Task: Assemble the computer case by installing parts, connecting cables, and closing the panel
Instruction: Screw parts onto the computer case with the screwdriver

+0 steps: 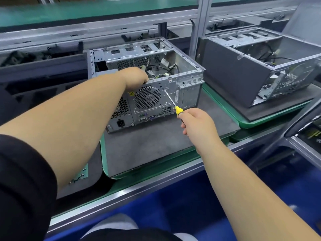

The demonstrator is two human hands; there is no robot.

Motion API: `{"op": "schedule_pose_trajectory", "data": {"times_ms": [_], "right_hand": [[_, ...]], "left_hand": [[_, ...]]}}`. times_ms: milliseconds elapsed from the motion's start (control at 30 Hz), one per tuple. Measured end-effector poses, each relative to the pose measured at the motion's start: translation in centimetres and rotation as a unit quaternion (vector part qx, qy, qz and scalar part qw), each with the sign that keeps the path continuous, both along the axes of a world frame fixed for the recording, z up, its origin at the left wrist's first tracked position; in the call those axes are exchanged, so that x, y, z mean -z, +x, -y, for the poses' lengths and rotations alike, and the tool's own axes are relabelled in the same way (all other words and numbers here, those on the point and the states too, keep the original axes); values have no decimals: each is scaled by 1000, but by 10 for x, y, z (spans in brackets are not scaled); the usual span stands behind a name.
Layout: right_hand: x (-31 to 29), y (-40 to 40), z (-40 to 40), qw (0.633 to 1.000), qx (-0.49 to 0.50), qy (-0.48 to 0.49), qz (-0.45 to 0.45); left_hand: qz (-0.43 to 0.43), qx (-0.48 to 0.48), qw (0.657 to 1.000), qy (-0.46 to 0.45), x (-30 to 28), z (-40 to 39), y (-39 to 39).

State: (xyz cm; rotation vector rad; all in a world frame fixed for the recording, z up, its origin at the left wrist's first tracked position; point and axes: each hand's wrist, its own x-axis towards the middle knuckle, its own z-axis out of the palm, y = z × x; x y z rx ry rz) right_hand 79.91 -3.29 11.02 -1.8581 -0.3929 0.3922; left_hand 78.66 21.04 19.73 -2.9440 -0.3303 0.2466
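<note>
Nearest the camera, past the black sleeve [20, 180] and along the front rail of the bench, a scatter of small loose screws [78, 178] lay on the dark mat at the left. On the grey foam pad [156, 145] of the green tray [104, 164] the right hand [196, 122] was curled round the black end of a yellow-handled screwdriver [173, 103], the shaft slanting up and left so that its tip met a screw point on the rear panel, just right of the round fan grille [147, 99]. The open computer case [189, 94] stood on that pad with its back facing the person, its side panel off and cables [161, 70] loose inside. The left hand [137, 75] reached over the top rear edge into the case, fingers bent downward out of sight; whether they gripped a part or only pressed against one could not be told.

The likely step was fastening a rear screw while the part inside was held in place. The long, slanted shaft invited a slip: if the tip was not seated square, it could cam out and skate across the panel toward the grille or the ports [165, 110]. Should the left hand let go early, the part could shift and its hole fall out of line with the screw. Loose cables might also get trapped behind it.

Farther right, a second case [243, 70] sat tilted on its own tray, and beyond both ran the aluminium frame [196, 32] of the line
</note>
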Motion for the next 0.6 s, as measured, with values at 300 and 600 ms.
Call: {"op": "schedule_pose_trajectory", "data": {"times_ms": [300, 600], "right_hand": [[-4, 3, -5, 1000, -5, -9, 1], [-7, 5, -10, 1000, -1, 2, -13]], "left_hand": [[-12, 18, 999, 27, 1, -2, 2], [-8, 23, 1000, 19, -1, 0, 2]]}}
